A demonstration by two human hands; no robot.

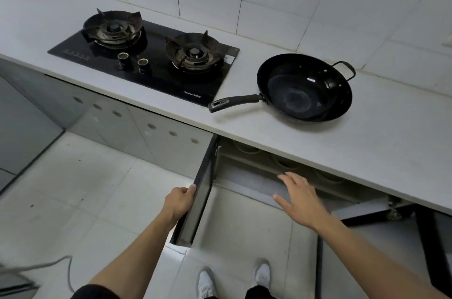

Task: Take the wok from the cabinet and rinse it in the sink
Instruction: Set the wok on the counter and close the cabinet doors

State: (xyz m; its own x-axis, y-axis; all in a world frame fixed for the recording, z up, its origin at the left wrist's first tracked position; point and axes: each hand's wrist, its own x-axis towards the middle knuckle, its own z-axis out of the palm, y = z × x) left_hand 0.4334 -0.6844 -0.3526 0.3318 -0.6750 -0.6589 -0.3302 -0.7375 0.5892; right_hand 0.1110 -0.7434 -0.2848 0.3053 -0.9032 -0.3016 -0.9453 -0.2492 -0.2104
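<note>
1. The wok (305, 87) sits upright on the white countertop (269, 132), toward its right part, between the front edge and the tiled wall. Its long handle points left toward the stove's front right corner, and a small loop handle faces the wall side. It lies well apart from both hands, which are lower down, in front of the counter at the cabinet.

2. The left hand (181, 201) grips the outer edge of the open left cabinet door (203, 191), fingers curled round that edge, thumb side toward the floor.

3. The right hand (299, 198) holds nothing; its fingers are spread and nearly straight, reaching into the cabinet opening (247, 176) below the counter's front edge. Whether the fingertips touch the shelf inside cannot be told.

4. A black two-burner gas stove (146, 59) is set into the countertop left of the wok, with two knobs near its front edge. The wok's handle end lies just beside the stove's front right corner.

5. Inside the cabinet, dim round shapes like bowls show under the counter edge, too dark to tell. A second cabinet door (367, 210) stands open at the right.

6. The person's white shoes (234, 279) stand on the tiled floor in front of the opening. A grey cable (49, 265) lies on the floor at lower left.
</note>
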